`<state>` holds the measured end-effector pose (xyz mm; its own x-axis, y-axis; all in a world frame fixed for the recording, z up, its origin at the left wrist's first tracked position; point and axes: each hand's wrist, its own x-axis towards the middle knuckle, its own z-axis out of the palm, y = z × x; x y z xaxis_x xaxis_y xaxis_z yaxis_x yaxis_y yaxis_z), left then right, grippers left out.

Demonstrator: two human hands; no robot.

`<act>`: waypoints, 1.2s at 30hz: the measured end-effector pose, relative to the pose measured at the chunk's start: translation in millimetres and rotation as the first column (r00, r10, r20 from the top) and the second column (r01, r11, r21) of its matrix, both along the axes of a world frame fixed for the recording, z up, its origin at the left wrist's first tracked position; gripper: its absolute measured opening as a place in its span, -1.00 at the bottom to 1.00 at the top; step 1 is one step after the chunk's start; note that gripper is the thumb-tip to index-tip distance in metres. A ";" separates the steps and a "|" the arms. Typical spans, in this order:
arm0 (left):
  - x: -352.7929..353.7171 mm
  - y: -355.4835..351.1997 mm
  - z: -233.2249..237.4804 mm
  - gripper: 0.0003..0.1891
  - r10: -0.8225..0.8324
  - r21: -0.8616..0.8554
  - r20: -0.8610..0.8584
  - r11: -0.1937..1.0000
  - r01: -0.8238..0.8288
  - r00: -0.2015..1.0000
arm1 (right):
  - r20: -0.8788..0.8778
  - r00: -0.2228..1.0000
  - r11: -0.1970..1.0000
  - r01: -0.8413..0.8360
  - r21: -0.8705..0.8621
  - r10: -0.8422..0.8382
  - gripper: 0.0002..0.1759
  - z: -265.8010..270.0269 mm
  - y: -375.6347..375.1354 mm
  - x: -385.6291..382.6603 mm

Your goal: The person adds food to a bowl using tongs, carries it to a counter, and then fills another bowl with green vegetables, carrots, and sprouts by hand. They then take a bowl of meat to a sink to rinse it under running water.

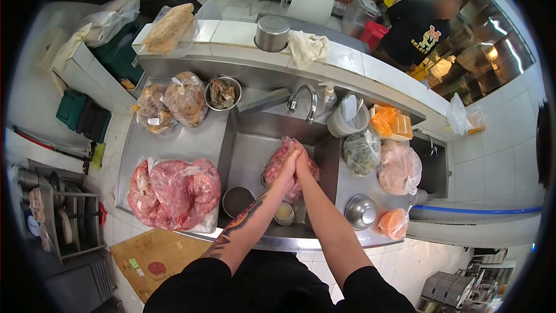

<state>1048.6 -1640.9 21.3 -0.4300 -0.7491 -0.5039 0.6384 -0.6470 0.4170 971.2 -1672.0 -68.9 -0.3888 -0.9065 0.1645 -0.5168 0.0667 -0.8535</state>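
Observation:
In the middle of the sink [243, 162] lies a clear plastic bag of raw meat [311, 169], pink and red. My left hand [285, 169] and my right hand [302, 165] are close together on top of this bag, with their fingers closed on it near its far end. Parts of the fingers and the middle of the bag are hidden by the hands. Left of my wrists sits a dark round pot [238, 202] in the sink. Below the bag a small container with pale contents [284, 213] shows between my forearms.
Left counter: a large bag of raw meat [174, 191], two tied bags [186, 99] and a metal bowl [223, 93]. The faucet [311, 104] rises behind the sink. Right: a metal bowl [361, 211], bagged greens [362, 152] and a pale bag [399, 167]. A person [414, 29] stands beyond the ledge.

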 end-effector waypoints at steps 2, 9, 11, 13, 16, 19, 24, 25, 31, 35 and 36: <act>-0.2 -2.9 -39.0 -0.44 -0.056 0.047 0.064 0.998 0.053 0.996 | -0.045 0.994 0.989 -0.099 0.109 0.105 -0.53 12.0 12.6 -1.6; -2.1 -10.6 -65.1 -0.73 -0.115 0.151 0.001 0.982 0.114 0.993 | -0.073 0.975 0.901 -0.164 0.402 0.210 -0.62 51.8 46.9 2.8; -4.6 -14.3 -66.9 -0.79 -0.148 0.161 -0.105 0.973 0.164 0.983 | -0.119 0.973 0.892 -0.128 0.434 0.197 -0.64 53.7 46.4 -6.4; -9.5 -18.7 -67.3 -0.83 -0.151 0.126 -0.038 0.980 0.154 0.988 | -0.252 0.860 0.817 -0.274 0.507 0.444 -0.70 64.8 45.3 -16.7; -13.4 -23.7 -43.2 -0.92 -0.159 0.129 0.077 0.980 0.148 0.984 | -0.286 0.882 0.870 -0.227 0.437 0.374 -0.77 86.4 51.7 -17.1; -19.9 -30.6 -32.8 -0.94 -0.153 0.123 0.100 0.982 0.140 0.983 | -0.291 0.893 0.907 -0.234 0.351 0.343 -0.81 114.1 53.1 -19.8; -31.1 -40.0 -30.6 -0.95 -0.036 -0.128 0.297 0.989 0.077 0.954 | -0.348 0.880 0.943 -0.266 0.201 0.323 -0.85 121.4 54.3 -28.8; -32.0 -41.0 -28.9 -0.95 -0.051 -0.138 0.292 0.986 0.094 0.955 | -0.319 0.898 0.950 -0.262 0.168 0.304 -0.86 124.8 56.2 -28.8; -22.5 -18.3 -15.2 -0.96 -0.054 -0.197 0.280 0.974 0.112 0.958 | -0.177 0.959 0.969 -0.195 0.153 0.222 -0.85 134.7 82.5 -17.4; -15.1 -4.9 -53.9 -0.94 -0.176 -0.081 0.310 0.974 0.210 0.934 | -0.149 0.959 0.955 -0.209 0.212 0.243 -0.83 123.6 97.7 -15.2; -16.0 -2.9 -60.8 -0.94 -0.145 -0.096 0.301 0.979 0.181 0.943 | -0.151 0.960 0.957 -0.203 0.208 0.236 -0.83 121.5 100.9 -13.8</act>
